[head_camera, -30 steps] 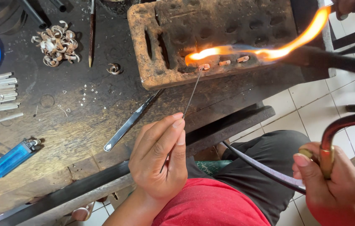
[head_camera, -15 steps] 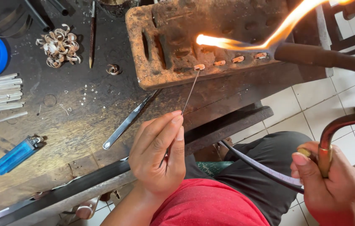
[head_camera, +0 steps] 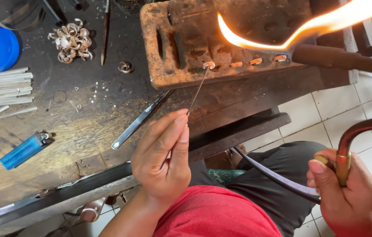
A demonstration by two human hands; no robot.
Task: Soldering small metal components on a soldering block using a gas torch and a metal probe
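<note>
Your left hand [head_camera: 162, 160] pinches a thin wire [head_camera: 198, 90] tip-down on the small piece [head_camera: 209, 65] at the charred block's [head_camera: 186, 35] front edge, right hand [head_camera: 355, 197] closed round the torch [head_camera: 344, 59], open floor on your right.

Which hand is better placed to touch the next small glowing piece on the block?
Left hand: its thin metal wire already meets the row; the right hand holds the torch handle.
</note>
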